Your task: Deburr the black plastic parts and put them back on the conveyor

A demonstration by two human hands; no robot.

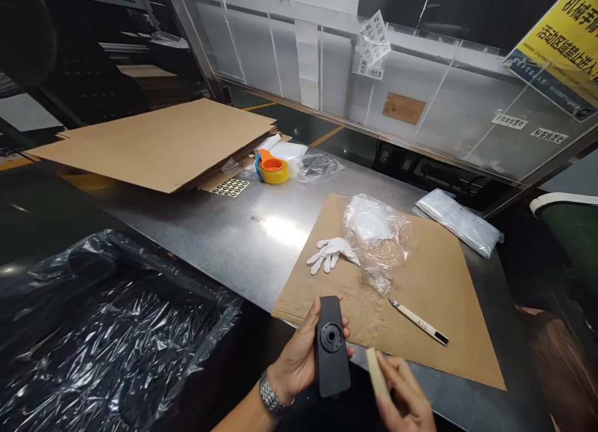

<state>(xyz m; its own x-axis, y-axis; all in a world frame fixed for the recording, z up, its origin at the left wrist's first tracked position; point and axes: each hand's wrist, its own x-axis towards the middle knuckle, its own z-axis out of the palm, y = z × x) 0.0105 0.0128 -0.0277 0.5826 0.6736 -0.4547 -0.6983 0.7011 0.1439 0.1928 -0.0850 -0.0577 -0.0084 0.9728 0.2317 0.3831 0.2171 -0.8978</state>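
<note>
A black oblong block with a round, holed hub on its face (332, 363) is in my left hand (299, 360), the fingers wrapped round its far side. My right hand (405, 394) pinches a cream-coloured flat strip (377, 376), just right of the block and apart from it. What kind of tool the strip is I cannot make out. Beyond them, a craft knife (420, 322) marked A26 lies on a cardboard sheet (434, 282). On the same sheet are a white glove (332, 253) and a crumpled clear plastic bag (383, 251) with white material in it.
The cardboard sheet lies on a metal table (224, 233). Further back are a tape dispenser (275, 170), round stickers (230, 187) and stacked cardboard (187, 139). A wrapped packet (460, 223) lies at the right. A bin lined with black plastic (116, 345) stands at the left.
</note>
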